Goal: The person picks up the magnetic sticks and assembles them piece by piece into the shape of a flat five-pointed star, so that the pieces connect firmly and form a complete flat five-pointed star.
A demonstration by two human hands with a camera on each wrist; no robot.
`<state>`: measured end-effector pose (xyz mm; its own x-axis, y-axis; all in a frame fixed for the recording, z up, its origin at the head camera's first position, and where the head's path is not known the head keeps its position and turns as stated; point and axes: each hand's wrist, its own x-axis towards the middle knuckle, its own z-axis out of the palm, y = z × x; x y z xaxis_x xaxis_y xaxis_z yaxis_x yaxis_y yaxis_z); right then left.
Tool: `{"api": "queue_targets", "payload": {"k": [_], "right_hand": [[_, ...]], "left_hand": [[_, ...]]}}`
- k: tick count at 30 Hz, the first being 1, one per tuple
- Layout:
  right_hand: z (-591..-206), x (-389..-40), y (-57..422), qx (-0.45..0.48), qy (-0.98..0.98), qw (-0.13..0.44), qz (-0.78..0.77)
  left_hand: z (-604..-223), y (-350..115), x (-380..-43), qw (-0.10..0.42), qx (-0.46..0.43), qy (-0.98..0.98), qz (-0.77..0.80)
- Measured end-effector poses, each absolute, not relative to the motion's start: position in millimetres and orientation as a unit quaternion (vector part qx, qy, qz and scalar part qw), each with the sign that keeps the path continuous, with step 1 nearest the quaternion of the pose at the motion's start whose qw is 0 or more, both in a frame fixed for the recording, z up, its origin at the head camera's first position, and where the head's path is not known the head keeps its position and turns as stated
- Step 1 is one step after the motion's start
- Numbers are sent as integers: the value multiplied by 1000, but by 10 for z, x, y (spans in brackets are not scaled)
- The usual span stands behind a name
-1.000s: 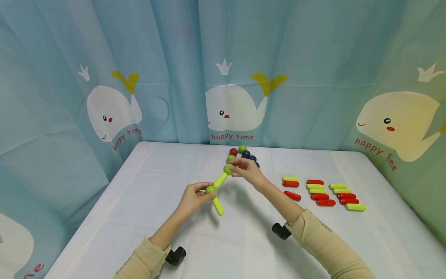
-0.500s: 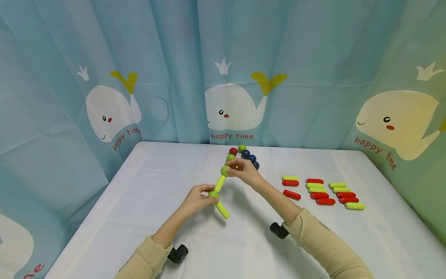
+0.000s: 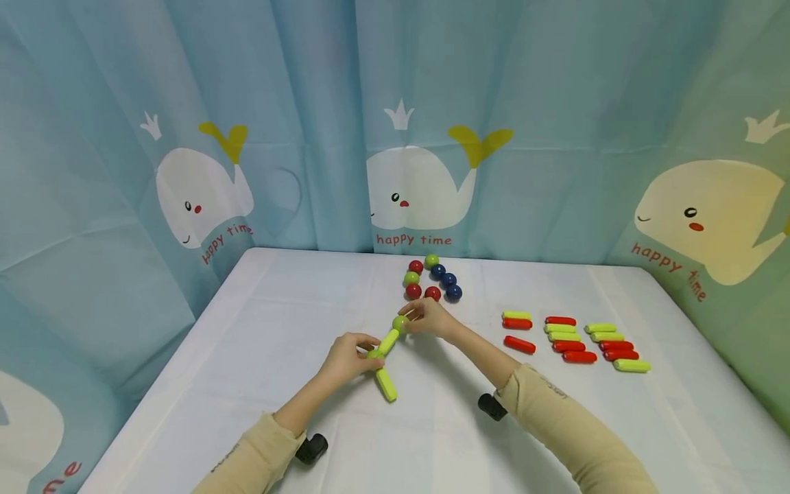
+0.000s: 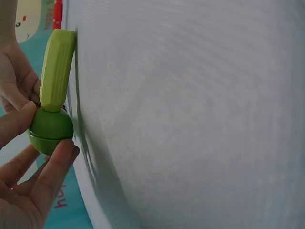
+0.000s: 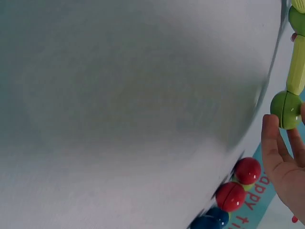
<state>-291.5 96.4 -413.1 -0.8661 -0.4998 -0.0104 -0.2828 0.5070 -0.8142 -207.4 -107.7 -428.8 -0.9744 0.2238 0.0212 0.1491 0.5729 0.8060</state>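
Note:
Two green balls and two yellow-green sticks are joined in a bent chain low over the white table. My left hand (image 3: 348, 358) pinches the nearer green ball (image 4: 51, 130) between thumb and fingers. From that ball one yellow-green stick (image 3: 386, 385) points toward me. The other stick (image 5: 296, 67) runs up to the farther green ball (image 5: 286, 109). My right hand (image 3: 428, 320) holds this farther ball with thumb and fingertips. In the head view the fingers partly cover both balls. Whether the chain touches the table I cannot tell.
Loose balls lie behind my right hand: red balls (image 3: 413, 291), green balls (image 3: 411, 278) and blue balls (image 3: 453, 293). At the right, red sticks (image 3: 520, 344) and yellow-green sticks (image 3: 632, 366) lie in loose groups. A blue whale-print curtain (image 3: 321, 137) hangs behind the table (image 3: 278, 302).
Both hands have brought the chain lower and toward me, still holding the same balls. The near stick swung right, then back. The red balls behind my right hand have come into view.

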Motion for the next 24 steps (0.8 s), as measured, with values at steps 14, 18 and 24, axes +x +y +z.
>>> {"api": "queue_targets", "payload": {"k": [14,18,24], "right_hand": [[-4149,-2995,846,-304,884,91,-343],[-4137,-3002,819,-306,886,96,-335],[-4128,-2946,810,-295,890,114,-329]], "left_hand": [[-4287,-1052,-2065,24,102,900,423],[-4286,-1016,-2059,24,110,900,420],[-4273,-932,-2026,12,141,926,350]]}}
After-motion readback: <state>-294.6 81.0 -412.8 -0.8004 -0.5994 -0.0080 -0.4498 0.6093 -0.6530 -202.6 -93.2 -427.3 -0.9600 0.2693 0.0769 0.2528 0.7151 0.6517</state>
